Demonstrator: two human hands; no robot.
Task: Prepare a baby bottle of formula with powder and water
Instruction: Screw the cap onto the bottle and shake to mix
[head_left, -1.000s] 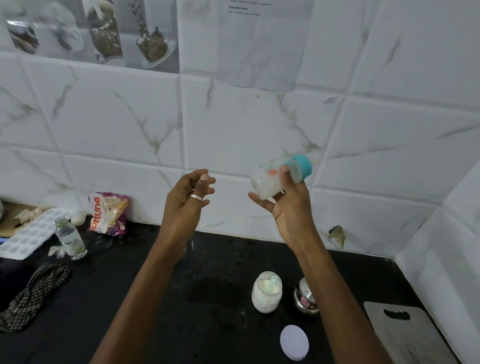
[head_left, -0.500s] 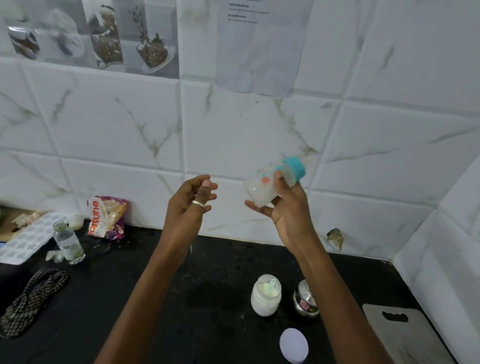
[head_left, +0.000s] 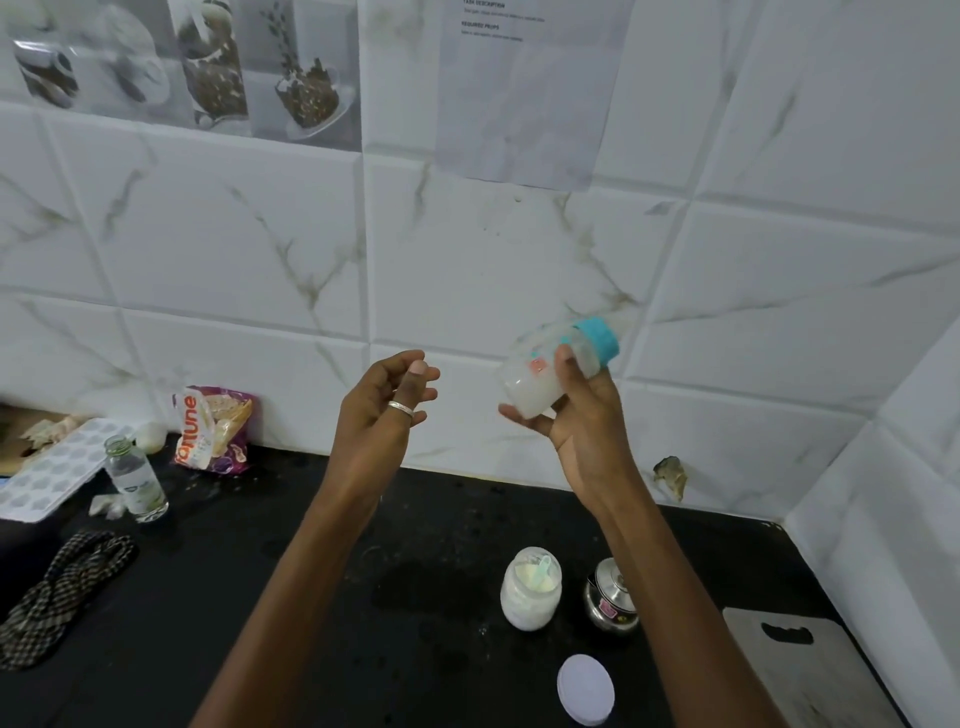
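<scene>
Fingers (head_left: 566, 364): on the right hand (head_left: 587, 431) they are wrapped round the baby bottle (head_left: 540, 371), with the thumb laid across its front. On the left hand (head_left: 379, 415) they are loosely curled and nothing is held.
Bottle: it is held up in front of the tiled wall, well above the table (head_left: 311, 597). It is tilted, base towards 8 o'clock and teal collar (head_left: 597, 340) towards 2 o'clock.
Contents: cloudy white liquid is seen pooled towards the base, so powder and water are judged to be already in.
Step in hand: mixing by shaking is judged to be under way. The collar is on, but whether a teat is fitted cannot be told.
Powder jar (head_left: 531, 590): it is left open on the table at 6 o'clock of the bottle, with a pale scoop (head_left: 543, 564) resting inside.
Lid (head_left: 585, 688): it is laid flat at 5 o'clock of the jar, apart from it.
Steel pot (head_left: 610, 597): it is stood just beside the jar at 3 o'clock.
Left to do: by this judgement, the mix is to be finished smooth, the bottle set down and the jar closed.
</scene>
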